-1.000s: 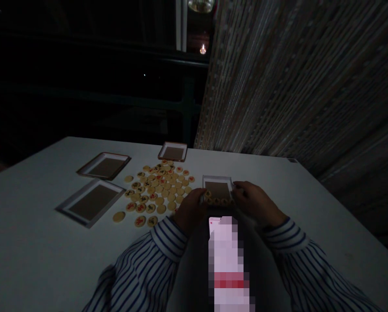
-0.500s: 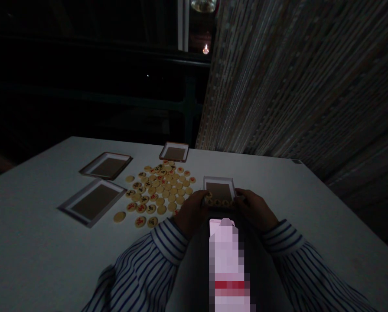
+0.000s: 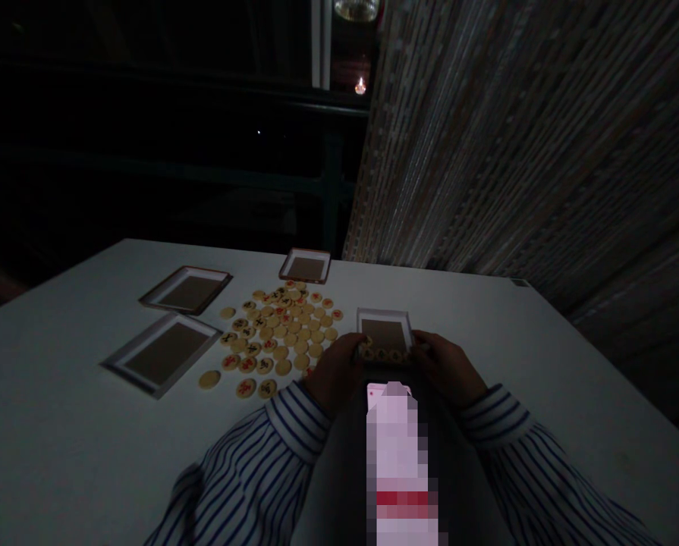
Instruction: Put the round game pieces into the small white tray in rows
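A shallow white-edged box [image 3: 383, 313] lies at the table's near side, between my two hands. My left hand [image 3: 337, 373] is closed on its left side, fingers partly hidden in the dim light. On the right side my right hand [image 3: 450, 369] grips the same box, thumb toward its near corner. Several round Chinese chess pieces [image 3: 381, 354] sit in a row along the box's near edge, one of them close by my left fingertips. Left of my left hand spreads a loose heap of Chinese chess pieces [image 3: 281, 353], some with red or black characters up, others blank.
More shallow boxes stand on the white table [image 3: 89, 440]: a brown-edged one [image 3: 219, 287] and a white-edged one [image 3: 114, 358] on the left, another brown-edged one [image 3: 283, 265] at the back. A lit, pixelated phone screen [image 3: 401, 455] is below my hands. A string curtain [image 3: 487, 136] hangs behind right.
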`<control>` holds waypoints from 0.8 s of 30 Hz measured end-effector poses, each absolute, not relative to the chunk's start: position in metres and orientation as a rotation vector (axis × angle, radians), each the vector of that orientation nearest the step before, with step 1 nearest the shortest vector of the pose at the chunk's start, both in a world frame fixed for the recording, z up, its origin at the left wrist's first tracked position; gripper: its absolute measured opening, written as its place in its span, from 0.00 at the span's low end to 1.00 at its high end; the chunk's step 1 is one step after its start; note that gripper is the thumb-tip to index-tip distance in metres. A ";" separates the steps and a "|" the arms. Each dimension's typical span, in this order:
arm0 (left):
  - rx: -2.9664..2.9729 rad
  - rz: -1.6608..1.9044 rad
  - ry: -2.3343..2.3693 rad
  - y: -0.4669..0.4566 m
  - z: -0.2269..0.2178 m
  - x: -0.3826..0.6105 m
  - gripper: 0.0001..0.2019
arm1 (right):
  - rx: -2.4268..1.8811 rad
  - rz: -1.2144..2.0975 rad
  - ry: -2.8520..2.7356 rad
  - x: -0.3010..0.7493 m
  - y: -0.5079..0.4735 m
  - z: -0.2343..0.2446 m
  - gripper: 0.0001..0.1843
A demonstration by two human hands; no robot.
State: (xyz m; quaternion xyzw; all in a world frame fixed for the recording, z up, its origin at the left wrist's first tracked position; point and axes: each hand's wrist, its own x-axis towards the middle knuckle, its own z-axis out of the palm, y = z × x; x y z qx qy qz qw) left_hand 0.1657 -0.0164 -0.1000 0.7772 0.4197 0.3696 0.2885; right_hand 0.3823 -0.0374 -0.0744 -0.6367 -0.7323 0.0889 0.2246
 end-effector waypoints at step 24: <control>2.201 1.116 1.122 -0.016 -0.098 0.166 0.13 | -1.764 0.245 -1.902 0.384 -0.039 -0.074 0.16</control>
